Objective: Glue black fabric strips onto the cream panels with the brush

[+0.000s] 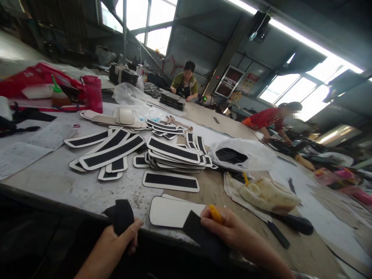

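Observation:
My left hand point(112, 246), low at the table's front edge, is closed round a folded black strip point(123, 217) that sticks up between thumb and fingers. To its right, my right hand point(236, 232) pinches another flat black strip point(193, 228), whose end lies over a blank white panel point(167, 212). A small yellow-orange object point(215, 214) shows at the right hand's fingers; what it is I cannot make out. Just beyond lies a white panel with a black strip point(171, 181) along its middle. Behind it are a stack of like panels point(174, 150) and a loose pile point(112, 153).
Written sheets point(26, 155), a red bag point(37, 83) and a pink cup point(93, 94) are at the left. A plastic bag with black pieces point(255, 155) and a stained, yellowish-white container point(270, 195) lie to the right. Two people point(186, 83) work farther back.

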`<state>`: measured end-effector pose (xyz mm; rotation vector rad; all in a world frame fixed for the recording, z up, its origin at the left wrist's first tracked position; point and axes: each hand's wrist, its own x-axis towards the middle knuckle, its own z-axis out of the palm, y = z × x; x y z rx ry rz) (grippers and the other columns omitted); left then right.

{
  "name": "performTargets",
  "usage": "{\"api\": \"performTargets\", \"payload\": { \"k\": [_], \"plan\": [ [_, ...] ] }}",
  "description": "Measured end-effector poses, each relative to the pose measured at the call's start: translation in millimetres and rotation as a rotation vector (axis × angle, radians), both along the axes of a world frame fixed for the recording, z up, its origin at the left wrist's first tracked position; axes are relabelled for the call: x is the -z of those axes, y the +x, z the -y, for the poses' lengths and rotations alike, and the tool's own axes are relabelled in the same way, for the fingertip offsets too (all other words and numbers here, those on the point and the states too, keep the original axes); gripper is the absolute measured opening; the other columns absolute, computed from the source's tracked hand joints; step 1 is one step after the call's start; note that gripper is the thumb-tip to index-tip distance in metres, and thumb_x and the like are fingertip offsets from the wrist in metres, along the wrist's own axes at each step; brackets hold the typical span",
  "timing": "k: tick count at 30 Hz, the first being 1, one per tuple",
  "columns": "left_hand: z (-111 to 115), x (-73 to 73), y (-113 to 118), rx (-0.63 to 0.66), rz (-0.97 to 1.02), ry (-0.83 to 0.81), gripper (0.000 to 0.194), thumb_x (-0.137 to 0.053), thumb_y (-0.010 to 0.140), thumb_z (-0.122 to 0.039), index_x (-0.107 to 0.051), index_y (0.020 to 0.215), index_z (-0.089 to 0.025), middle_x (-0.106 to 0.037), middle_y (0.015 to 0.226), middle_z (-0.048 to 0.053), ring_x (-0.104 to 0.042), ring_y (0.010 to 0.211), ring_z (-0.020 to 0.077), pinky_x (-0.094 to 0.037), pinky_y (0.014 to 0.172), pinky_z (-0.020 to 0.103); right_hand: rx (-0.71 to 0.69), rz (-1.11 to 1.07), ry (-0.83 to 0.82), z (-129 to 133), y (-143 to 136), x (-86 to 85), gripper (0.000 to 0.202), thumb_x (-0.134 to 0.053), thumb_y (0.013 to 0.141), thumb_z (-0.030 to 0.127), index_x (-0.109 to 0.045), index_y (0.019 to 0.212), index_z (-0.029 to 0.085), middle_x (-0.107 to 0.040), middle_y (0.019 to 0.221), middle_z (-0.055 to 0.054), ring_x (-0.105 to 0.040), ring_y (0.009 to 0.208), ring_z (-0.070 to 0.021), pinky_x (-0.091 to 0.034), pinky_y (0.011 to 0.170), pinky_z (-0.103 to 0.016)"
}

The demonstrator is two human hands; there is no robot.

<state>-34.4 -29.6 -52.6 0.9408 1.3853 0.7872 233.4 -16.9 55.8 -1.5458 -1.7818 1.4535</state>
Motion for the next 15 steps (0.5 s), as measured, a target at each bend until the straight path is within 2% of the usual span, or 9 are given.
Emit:
{"api": "performTargets", "payload": {
  "k": [2, 5, 9, 15],
  "plan": [
    [-17, -8.5, 4, 0.041, -0.091, 0.043, 0.048, -0.051, 0.070, -0.060, -0.047, 0.045, -0.019, -0.047, 0.044, -0.001, -0.046, 0.049, 0.0142, -0.039, 0.055, 0.026, -0.175, 0.060, -0.047, -20, -14, 3.7, 0.023, -0.051, 0.085, 0.034, -0.050, 0.071, 0.016, -0.037, 0.060, 0.005, -0.029, 0.053, -0.0077, -0.024, 0.046, -0.018],
    [-36, -21.1, 12, 0.166, -0.100, 0.040, 0.045, -0.047, 0.070, -0.058, -0.047, 0.048, -0.019, -0.047, 0.047, -0.001, -0.046, 0.051, 0.0150, -0.037, 0.054, 0.027, -0.315, 0.099, -0.053, -52, -36, 18.5, 0.019, -0.050, 0.083, 0.028, -0.047, 0.068, 0.017, -0.036, 0.058, 0.006, -0.030, 0.051, -0.0076, -0.026, 0.046, -0.018],
    [-51, -25.7, 17, 0.208, -0.084, -0.013, 0.033, -0.049, 0.067, -0.047, -0.049, 0.050, -0.018, -0.048, 0.049, -0.001, -0.043, 0.050, 0.0138, -0.034, 0.051, 0.026, -0.338, 0.216, -0.050, -80, -50, 42.7, 0.020, -0.052, 0.081, 0.027, -0.046, 0.064, 0.017, -0.038, 0.053, 0.006, -0.033, 0.047, -0.0074, -0.027, 0.046, -0.018],
    [-60, -23.5, 18, 0.191, -0.109, -0.087, 0.023, -0.051, 0.064, -0.038, -0.047, 0.050, -0.019, -0.045, 0.047, -0.003, -0.041, 0.048, 0.0130, -0.032, 0.048, 0.025, -0.346, 0.284, -0.037, -88, -56, 64.2, 0.015, -0.053, 0.079, 0.024, -0.048, 0.067, 0.018, -0.041, 0.053, 0.006, -0.037, 0.046, -0.0074, -0.026, 0.044, -0.018]
  ]
}}
